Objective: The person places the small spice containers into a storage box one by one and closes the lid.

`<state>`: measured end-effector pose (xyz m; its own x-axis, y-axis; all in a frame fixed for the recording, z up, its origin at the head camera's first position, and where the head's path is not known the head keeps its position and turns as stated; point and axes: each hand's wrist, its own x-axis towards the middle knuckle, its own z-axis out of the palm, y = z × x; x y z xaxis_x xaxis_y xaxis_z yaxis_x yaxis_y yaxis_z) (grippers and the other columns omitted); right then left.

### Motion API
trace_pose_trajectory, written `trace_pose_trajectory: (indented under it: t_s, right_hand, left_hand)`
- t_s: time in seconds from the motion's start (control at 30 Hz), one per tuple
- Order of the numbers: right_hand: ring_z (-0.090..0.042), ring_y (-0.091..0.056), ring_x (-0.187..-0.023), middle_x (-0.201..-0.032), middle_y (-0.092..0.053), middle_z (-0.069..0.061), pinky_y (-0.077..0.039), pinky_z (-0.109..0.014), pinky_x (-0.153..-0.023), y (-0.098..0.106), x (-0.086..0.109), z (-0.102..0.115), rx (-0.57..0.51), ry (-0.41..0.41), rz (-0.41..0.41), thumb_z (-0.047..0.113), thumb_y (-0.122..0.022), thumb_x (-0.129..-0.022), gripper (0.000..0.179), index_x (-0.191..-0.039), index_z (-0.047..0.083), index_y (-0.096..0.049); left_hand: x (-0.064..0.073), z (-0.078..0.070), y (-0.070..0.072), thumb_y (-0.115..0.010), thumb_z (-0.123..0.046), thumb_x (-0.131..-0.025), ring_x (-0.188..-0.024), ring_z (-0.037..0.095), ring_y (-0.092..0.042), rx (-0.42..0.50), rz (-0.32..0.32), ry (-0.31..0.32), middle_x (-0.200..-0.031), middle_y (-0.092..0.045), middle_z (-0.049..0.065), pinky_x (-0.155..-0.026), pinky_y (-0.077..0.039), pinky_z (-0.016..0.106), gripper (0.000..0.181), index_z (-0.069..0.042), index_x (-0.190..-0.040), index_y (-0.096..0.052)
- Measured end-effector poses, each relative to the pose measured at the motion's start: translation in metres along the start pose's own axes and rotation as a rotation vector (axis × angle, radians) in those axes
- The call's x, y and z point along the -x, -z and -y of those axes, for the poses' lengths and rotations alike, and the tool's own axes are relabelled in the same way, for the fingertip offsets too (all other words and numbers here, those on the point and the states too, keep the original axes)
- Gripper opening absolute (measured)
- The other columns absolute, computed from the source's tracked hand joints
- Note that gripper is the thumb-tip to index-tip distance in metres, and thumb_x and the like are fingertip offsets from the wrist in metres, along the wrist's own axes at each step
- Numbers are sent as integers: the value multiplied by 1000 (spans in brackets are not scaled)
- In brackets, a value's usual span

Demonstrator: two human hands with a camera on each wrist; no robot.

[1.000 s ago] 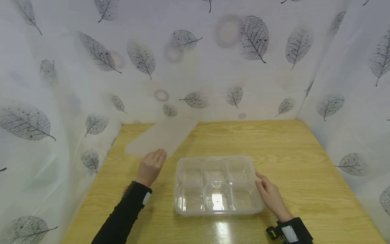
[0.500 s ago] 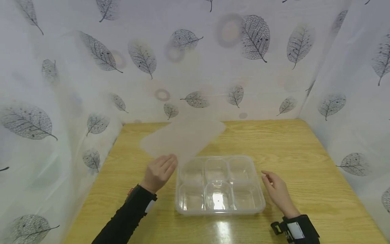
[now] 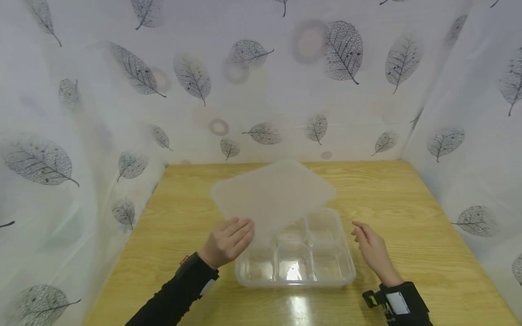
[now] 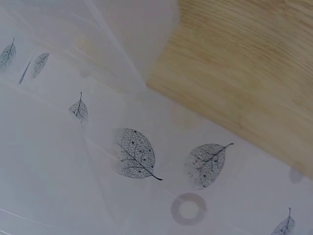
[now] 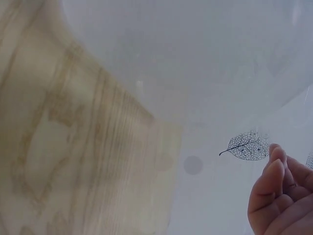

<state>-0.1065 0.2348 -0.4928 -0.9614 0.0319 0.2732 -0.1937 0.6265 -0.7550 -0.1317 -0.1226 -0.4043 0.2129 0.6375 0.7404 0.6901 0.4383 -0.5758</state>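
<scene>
My left hand (image 3: 228, 241) grips the near-left corner of a translucent, frosted flat lid (image 3: 273, 192). Tilted and raised, the lid covers the far-left part of a clear plastic container (image 3: 332, 262) that has several compartments. The container sits on the table. To the right of its side, apart from it, hovers my right hand (image 3: 374, 253) with loosely bent fingers and nothing held. Those same fingers appear at the lower right of the right wrist view, where the right hand (image 5: 281, 196) is below the blurred lid (image 5: 195, 54). The left wrist view does not show the left hand.
The wooden table (image 3: 383, 190) extends around the container on all sides. White curtains (image 3: 261, 81) printed with leaves close off the back and both sides. A black strap with a small device (image 3: 393, 303) is on the right wrist.
My left hand has carried the lid rightward, from left of the container to over its far-left part. My right hand has let go of the container's right edge and drawn slightly away.
</scene>
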Motion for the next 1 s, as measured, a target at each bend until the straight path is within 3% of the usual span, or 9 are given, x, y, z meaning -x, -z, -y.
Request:
trace_pose_trajectory:
  t_s: [0.1, 0.23, 0.6, 0.8, 1.0]
  right_hand:
    - [-8, -50, -66, -85, -60, -14, -44, -24, -50, 2, -2, 2, -26, -8, -5, 13, -35, -96, 31, -113, -8, -50]
    - [-8, -51, -66, -89, -59, -16, -45, -25, -52, 6, -3, 5, -68, -17, 7, 13, -32, -97, 33, -117, -8, -48]
    - [-6, -49, -71, -87, -54, -17, -46, -25, -55, 8, -4, 3, -144, -85, 27, 18, -25, -98, 40, -119, -10, -45]
    - [-15, -48, -70, -105, -51, -25, -44, -28, -58, 11, -5, 7, -133, -135, 67, 23, -24, -98, 44, -124, -9, -42]
    - [-19, -49, -87, -121, -45, -27, -45, -25, -61, 10, -6, 9, -130, -137, 117, 19, -28, -98, 41, -127, -8, -39]
  left_hand:
    - [-7, -4, 2, -46, 2, -89, -66, 17, -63, 6, -17, -23, -74, -66, 9, -56, -51, 27, 23, -3, -74, -62]
    - [-14, -8, 4, -45, 3, -89, -67, 16, -63, 16, -35, -41, -73, -66, 7, -57, -51, 27, 25, -5, -72, -62]
    - [-15, -17, 3, -44, 2, -89, -67, 16, -63, 64, -51, -52, -72, -66, 6, -60, -52, 29, 27, -6, -71, -63]
    - [-13, -19, 1, -43, 2, -90, -68, 16, -63, 90, -37, -61, -72, -66, 6, -61, -52, 29, 29, -7, -71, -63]
    - [-12, -20, 1, -41, 2, -91, -70, 16, -63, 105, -13, -65, -74, -66, 6, -62, -52, 29, 30, -6, -72, -63]
